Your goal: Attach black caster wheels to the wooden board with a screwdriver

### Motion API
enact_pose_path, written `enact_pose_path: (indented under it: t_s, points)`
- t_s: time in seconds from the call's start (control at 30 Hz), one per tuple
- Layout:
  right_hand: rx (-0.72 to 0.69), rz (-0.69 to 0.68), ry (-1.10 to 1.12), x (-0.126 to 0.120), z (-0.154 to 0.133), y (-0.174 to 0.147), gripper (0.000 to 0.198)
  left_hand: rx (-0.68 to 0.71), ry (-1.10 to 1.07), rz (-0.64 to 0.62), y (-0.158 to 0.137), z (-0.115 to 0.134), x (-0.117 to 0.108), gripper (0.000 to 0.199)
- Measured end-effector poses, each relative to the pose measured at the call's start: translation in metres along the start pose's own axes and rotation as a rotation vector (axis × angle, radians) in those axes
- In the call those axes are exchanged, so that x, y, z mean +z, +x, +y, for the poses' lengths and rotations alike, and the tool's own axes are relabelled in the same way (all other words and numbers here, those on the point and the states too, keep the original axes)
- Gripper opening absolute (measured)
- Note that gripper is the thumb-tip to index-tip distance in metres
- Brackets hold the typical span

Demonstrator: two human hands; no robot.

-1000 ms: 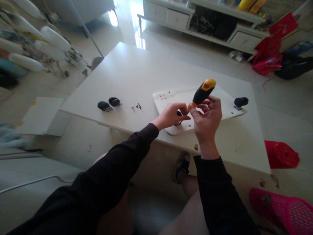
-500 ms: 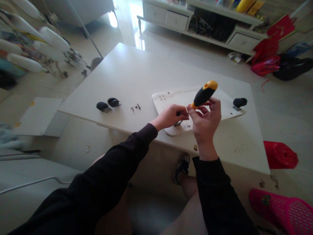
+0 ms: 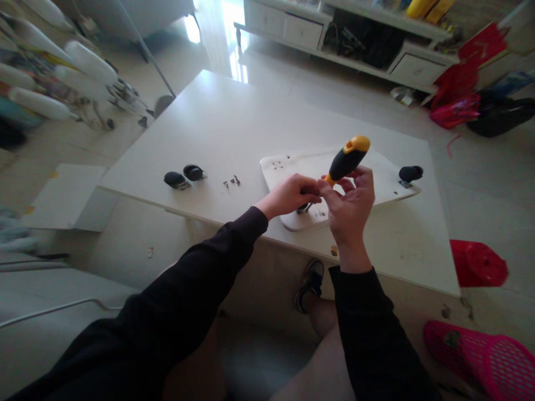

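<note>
- Screwdriver [image 3: 348,159] tip, can anyone actually see it? It's just right of center in the frame and I get nothing below the yellow collar.

- Nope, lost behind the hands. Right hand [image 3: 352,207] has thumb and a finger pinched on that collar, other fingers loosely curled. Left hand [image 3: 292,195] has thumb and index drawn together right beside it, but I can't tell whether they're holding anything. That hand also covers most of the caster [image 3: 304,208] under it, so only a bit of the lower part pokes out.

- What else is around?

- White panel [image 3: 307,167] lying on the white table [image 3: 217,128], right of center, partly blocked by both hands. Another caster sits on the panel's right end. Two loose casters [image 3: 193,172] are left of center, with some small dark screws [image 3: 233,181] between them and the panel, too tiny to make out properly. Pink mesh basket [image 3: 480,356] at lower right is cut off by the edge, red stool [image 3: 478,263] above it.

- And the screwdriver itself?

- Chunky black grip, yellow butt end with what looks like a hole in it. It's tilted, butt end up and leaning right.
</note>
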State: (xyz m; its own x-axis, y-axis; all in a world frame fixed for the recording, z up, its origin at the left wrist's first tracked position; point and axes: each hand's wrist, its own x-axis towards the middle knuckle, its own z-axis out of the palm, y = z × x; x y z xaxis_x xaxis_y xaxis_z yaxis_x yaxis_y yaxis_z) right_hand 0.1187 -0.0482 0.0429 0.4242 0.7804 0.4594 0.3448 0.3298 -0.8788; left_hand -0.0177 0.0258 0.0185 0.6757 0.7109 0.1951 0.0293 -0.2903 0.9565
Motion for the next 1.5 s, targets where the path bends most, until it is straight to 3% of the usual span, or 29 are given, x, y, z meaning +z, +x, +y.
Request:
enact_pose_path:
  t_s: [0.17,0.4,0.7,0.93,1.1,1.37,1.5]
  points:
    - [0.004,0.042,-0.004,-0.0001,-0.0027,-0.0014,0.048,0.052,0.018,0.060,0.0007,-0.0019,0.0004,0.027]
    - [-0.010,0.027,0.010,-0.0024,-0.0035,-0.0033,0.038,0.039,-0.098,-0.065,-0.0017,0.0021,-0.0028,0.010]
    - [-0.016,0.070,-0.041,0.0010,-0.0016,-0.0013,0.049,0.016,-0.016,0.036,0.0006,0.0011,0.0007,0.011]
    - [0.015,0.040,-0.032,0.0004,-0.0048,-0.0051,0.045,0.063,0.018,-0.024,-0.0001,0.0034,-0.0056,0.022]
    - [0.008,-0.006,0.012,0.0005,-0.0055,-0.0066,0.040,0.080,-0.018,-0.104,0.0000,0.0027,-0.0088,0.010]
    - [0.001,0.017,-0.018,0.0041,-0.0029,-0.0047,0.050,0.038,0.045,0.007,-0.0011,-0.0007,-0.0048,0.009]
    - [0.007,0.024,-0.008,0.0057,-0.0005,-0.0055,0.046,0.048,0.012,0.030,-0.0011,-0.0024,-0.0032,0.010]
